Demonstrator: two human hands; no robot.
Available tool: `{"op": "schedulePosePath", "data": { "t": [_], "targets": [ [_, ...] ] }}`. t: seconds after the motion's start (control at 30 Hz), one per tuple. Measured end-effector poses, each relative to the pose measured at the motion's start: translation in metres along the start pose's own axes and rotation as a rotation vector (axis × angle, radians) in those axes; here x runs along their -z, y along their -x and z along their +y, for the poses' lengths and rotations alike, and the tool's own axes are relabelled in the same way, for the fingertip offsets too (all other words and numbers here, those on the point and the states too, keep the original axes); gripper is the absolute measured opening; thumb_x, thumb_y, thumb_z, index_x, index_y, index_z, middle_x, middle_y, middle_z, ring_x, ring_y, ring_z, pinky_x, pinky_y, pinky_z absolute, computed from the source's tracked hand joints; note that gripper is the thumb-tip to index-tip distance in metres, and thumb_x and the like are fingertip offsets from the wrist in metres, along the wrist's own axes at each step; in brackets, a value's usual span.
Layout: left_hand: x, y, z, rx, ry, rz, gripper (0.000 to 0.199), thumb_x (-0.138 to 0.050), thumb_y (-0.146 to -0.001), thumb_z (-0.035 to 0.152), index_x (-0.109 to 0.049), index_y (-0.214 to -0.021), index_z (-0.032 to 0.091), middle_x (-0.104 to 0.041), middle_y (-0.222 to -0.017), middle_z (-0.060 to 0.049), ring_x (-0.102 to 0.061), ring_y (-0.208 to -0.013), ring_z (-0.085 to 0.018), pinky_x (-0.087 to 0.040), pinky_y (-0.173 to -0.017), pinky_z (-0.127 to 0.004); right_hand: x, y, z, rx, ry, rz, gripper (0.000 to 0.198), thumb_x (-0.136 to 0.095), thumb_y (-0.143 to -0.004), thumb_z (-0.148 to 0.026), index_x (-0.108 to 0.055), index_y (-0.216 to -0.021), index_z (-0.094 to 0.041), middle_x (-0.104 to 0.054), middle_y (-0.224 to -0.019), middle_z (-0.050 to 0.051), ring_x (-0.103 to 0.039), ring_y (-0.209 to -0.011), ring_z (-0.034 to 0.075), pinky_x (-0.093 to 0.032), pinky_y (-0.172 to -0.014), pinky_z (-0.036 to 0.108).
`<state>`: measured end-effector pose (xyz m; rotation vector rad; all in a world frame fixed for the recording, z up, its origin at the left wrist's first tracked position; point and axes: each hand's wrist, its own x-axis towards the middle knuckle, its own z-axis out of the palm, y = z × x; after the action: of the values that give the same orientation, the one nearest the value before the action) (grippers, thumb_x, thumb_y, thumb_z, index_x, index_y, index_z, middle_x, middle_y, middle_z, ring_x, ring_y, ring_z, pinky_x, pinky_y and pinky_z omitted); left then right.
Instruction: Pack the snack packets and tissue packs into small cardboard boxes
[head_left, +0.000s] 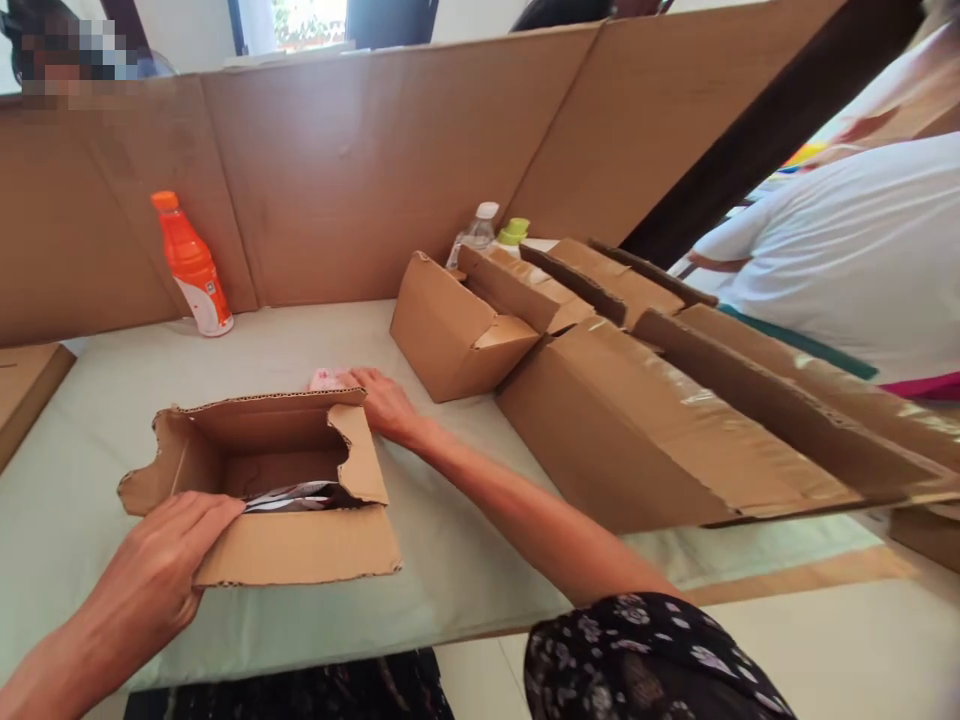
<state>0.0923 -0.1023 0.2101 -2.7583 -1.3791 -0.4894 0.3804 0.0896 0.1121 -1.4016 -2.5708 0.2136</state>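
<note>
An open cardboard box (300, 548) with torn, wavy-cut ends sits on the pale green table cover. Folded printed sheets (296, 495) lie inside it along the near wall. My left hand (161, 555) is closed over the box's near left edge, its fingertips beside the sheets. My right hand (382, 402) reaches behind the box's far right corner. There its fingers are bent against a small pink patterned item (328, 378), whose kind I cannot make out. The box hides the lower part of that item and some of the fingers.
Several open cardboard boxes (600, 430) fill the table's right side. An orange bottle (191, 265) stands at the back left; a clear bottle (480, 228) and a green-capped one (514, 235) are behind the boxes. Cardboard panels (390, 160) wall the back. A person in white (862, 220) is at right.
</note>
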Motion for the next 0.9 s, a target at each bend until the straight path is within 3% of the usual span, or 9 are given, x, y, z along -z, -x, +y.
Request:
{"op": "schedulePosePath", "data": {
  "t": [0.13,0.27,0.33,0.4,0.5,0.6,0.73,0.9],
  "targets": [
    [-0.001,-0.001,0.004,0.004,-0.017,-0.021,0.053,-0.041,-0.071,-0.003,-0.063,-0.115,0.018,-0.075,-0.107,-0.008,-0.071,-0.094,-0.022,-0.058,-0.081,-0.035,0.026,0.015,0.021,-0.106,-0.202,0.198,0.040,-0.034,-0.100,-0.020,-0.056,-0.134,-0.014,-0.071,-0.109,0.015,-0.068,-0.096,0.022,-0.055,-0.081,0.034],
    [-0.005,0.000,0.007,0.023,-0.013,-0.046,0.053,-0.040,-0.067,-0.004,-0.065,-0.109,0.014,-0.074,-0.103,-0.011,-0.069,-0.092,-0.024,-0.057,-0.080,-0.039,0.077,0.056,0.016,0.022,-0.899,0.648,0.018,-0.053,-0.096,-0.032,-0.068,-0.101,-0.024,-0.071,-0.088,0.005,-0.069,-0.081,0.021,-0.058,-0.074,0.036],
    [-0.006,0.000,0.008,0.054,-0.007,-0.077,0.051,-0.040,-0.066,-0.004,-0.066,-0.106,0.014,-0.073,-0.101,-0.012,-0.068,-0.091,-0.026,-0.057,-0.079,-0.041,0.107,0.076,-0.008,0.103,-1.049,0.729,0.010,-0.064,-0.091,-0.034,-0.070,-0.098,-0.029,-0.073,-0.093,0.003,-0.070,-0.088,0.021,-0.058,-0.074,0.035],
    [-0.008,-0.001,0.009,0.085,0.000,-0.112,0.048,-0.040,-0.068,-0.004,-0.067,-0.103,0.014,-0.072,-0.099,-0.012,-0.067,-0.090,-0.026,-0.057,-0.079,-0.042,0.131,0.088,-0.044,0.225,-0.942,0.633,0.019,-0.067,-0.091,-0.030,-0.070,-0.109,-0.032,-0.074,-0.108,0.004,-0.070,-0.098,0.021,-0.057,-0.076,0.033],
    [-0.011,-0.001,0.012,0.110,0.015,-0.110,0.046,-0.040,-0.072,-0.004,-0.067,-0.104,0.015,-0.071,-0.096,-0.011,-0.066,-0.088,-0.026,-0.056,-0.080,-0.043,0.147,0.083,-0.100,0.398,-0.593,0.269,0.033,-0.059,-0.092,-0.022,-0.066,-0.124,-0.028,-0.072,-0.122,0.006,-0.069,-0.106,0.021,-0.055,-0.083,0.031],
    [-0.016,0.002,0.015,0.111,-0.005,-0.045,0.052,-0.038,-0.073,-0.005,-0.066,-0.112,0.013,-0.068,-0.094,-0.012,-0.063,-0.085,-0.027,-0.056,-0.077,-0.043,0.137,0.059,-0.138,0.359,-0.223,-0.117,0.032,-0.051,-0.092,-0.013,-0.067,-0.118,-0.021,-0.076,-0.111,0.008,-0.070,-0.099,0.021,-0.051,-0.080,0.030],
    [-0.023,0.010,0.022,0.166,-0.102,0.026,0.052,-0.038,-0.071,-0.007,-0.067,-0.108,0.015,-0.063,-0.098,-0.013,-0.058,-0.090,-0.027,-0.057,-0.077,-0.043,0.110,0.027,-0.153,0.233,0.090,-0.353,0.030,-0.049,-0.093,-0.013,-0.066,-0.117,-0.017,-0.077,-0.102,0.010,-0.071,-0.090,0.023,-0.044,-0.067,0.028],
    [-0.026,0.012,0.022,0.140,-0.152,0.146,0.050,-0.039,-0.071,-0.009,-0.068,-0.105,0.014,-0.060,-0.118,-0.017,-0.057,-0.109,-0.029,-0.057,-0.087,-0.045,0.089,0.010,-0.155,0.216,0.196,-0.522,0.033,-0.051,-0.093,-0.011,-0.068,-0.122,-0.016,-0.076,-0.112,0.015,-0.072,-0.100,0.026,-0.045,-0.069,0.029]
  ]
}}
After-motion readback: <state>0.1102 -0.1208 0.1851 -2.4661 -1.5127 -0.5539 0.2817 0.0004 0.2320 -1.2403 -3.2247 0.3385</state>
